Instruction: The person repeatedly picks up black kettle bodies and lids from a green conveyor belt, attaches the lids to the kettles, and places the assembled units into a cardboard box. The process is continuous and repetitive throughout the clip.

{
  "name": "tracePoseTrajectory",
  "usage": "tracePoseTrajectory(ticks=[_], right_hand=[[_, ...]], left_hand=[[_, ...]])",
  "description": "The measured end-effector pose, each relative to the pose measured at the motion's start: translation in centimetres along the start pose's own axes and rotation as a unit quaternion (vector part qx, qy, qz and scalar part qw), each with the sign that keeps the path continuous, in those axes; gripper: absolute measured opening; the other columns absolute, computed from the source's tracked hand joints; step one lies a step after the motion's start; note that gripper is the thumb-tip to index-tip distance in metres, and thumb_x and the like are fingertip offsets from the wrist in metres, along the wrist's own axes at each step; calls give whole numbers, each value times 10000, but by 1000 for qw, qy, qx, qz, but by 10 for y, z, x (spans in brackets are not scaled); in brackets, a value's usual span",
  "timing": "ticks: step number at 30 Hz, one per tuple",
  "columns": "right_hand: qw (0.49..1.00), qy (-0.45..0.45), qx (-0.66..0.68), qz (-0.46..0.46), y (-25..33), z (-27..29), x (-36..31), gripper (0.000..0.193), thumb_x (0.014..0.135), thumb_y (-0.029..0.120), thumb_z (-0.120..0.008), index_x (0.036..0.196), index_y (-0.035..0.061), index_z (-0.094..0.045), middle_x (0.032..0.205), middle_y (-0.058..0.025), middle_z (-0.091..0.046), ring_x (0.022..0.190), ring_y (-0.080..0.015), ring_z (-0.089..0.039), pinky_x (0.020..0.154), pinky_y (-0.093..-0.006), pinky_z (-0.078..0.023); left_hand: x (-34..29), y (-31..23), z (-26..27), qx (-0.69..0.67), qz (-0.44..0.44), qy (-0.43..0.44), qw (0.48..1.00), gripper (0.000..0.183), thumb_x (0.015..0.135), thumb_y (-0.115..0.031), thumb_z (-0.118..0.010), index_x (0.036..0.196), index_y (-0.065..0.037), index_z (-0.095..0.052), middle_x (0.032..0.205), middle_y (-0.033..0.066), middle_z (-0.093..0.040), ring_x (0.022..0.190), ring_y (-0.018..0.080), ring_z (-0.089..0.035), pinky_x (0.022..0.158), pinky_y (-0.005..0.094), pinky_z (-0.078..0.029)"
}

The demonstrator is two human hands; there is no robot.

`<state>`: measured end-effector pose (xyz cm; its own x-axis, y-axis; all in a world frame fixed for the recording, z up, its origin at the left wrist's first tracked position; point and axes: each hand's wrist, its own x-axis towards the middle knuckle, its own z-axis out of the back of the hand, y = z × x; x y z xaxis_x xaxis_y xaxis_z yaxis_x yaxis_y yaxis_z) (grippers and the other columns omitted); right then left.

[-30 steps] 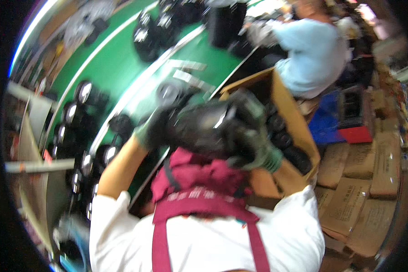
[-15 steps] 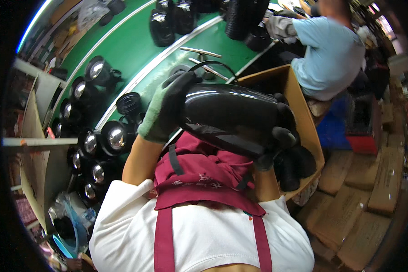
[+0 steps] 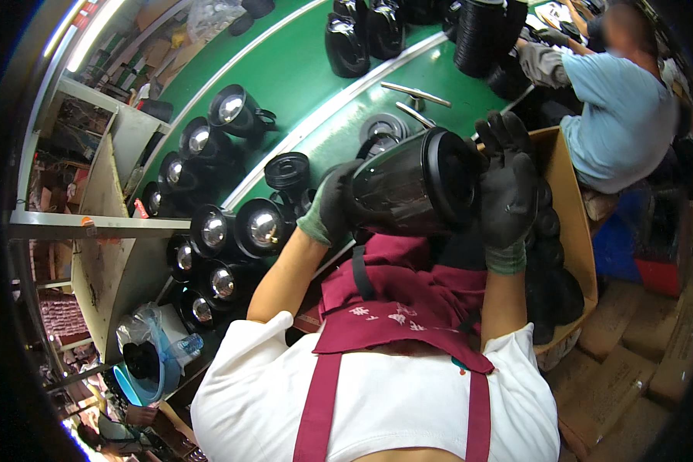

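My left hand (image 3: 333, 202), in a dark glove with a green cuff, is closed on one end of a glossy black jug (image 3: 396, 189). The jug lies tilted on its side above my lap, its wide ringed end toward the right. Beside that end is my gloved right hand (image 3: 510, 185), open, with its fingers stretched upward; whether it touches the rim I cannot tell. Just beyond the jug, a round grey-black part (image 3: 383, 127) rests on the green bench (image 3: 316, 65), near a metal bar fixture (image 3: 416, 94).
Several black jugs with mirror-like round insides (image 3: 263, 229) lie at the left, near a black lid-like part (image 3: 287, 171). A cardboard box (image 3: 581, 239) of black parts stands at my right. Beyond it sits a co-worker (image 3: 620, 100). Brown cartons (image 3: 631, 377) cover the lower right.
The jug has turned so its ringed end shows. My right hand has opened and come off its far end, rising beside it. The whole view has shifted.
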<state>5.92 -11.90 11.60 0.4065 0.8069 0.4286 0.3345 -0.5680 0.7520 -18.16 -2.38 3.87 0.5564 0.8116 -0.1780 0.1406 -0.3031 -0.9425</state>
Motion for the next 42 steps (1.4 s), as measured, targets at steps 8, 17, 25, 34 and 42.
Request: tracePoseTrajectory(ticks=[8,17,25,34,42], right_hand=[[972,120,-109,-172,-8,-17,25,445,973,243,-538,1346,2,-514,1380,-126,-533,1261,-204,-510,1074,-340,-384],[935,100,-323,103,-45,-41,47,139,880,158,-540,882,50,-629,898,-91,-592,920,-270,-554,937,-425,-393],[913,17,-395,97,-76,-23,44,478,873,46,-586,1337,22,-475,1301,-173,-505,1252,-363,-485,1083,-461,-361],[873,137,-452,120,60,-28,63,492,821,84,-665,1302,47,-564,1283,-153,-568,1182,-339,-542,1004,-407,-435],[847,143,-511,28,58,-4,52,723,756,347,-766,1362,40,-518,1391,-172,-490,1255,-370,-502,1036,-434,-428]], left_hand=[[21,1,44,-212,164,-60,961,347,1010,-274,-444,1188,-21,-601,1053,116,-692,948,213,-661,864,351,-539],[46,-53,51,-43,-11,-65,997,299,974,-247,-518,1025,13,-656,953,94,-672,862,189,-629,789,336,-512],[111,-88,91,506,-324,-53,798,218,956,-167,-580,1060,7,-660,958,75,-677,850,179,-634,792,310,-511],[189,-160,169,388,-244,-249,853,324,954,-273,-636,1117,6,-641,934,52,-655,851,123,-573,773,274,-468],[128,-104,84,-106,128,-76,983,415,998,-304,-519,1211,44,-593,1147,138,-669,991,216,-653,845,357,-545]])
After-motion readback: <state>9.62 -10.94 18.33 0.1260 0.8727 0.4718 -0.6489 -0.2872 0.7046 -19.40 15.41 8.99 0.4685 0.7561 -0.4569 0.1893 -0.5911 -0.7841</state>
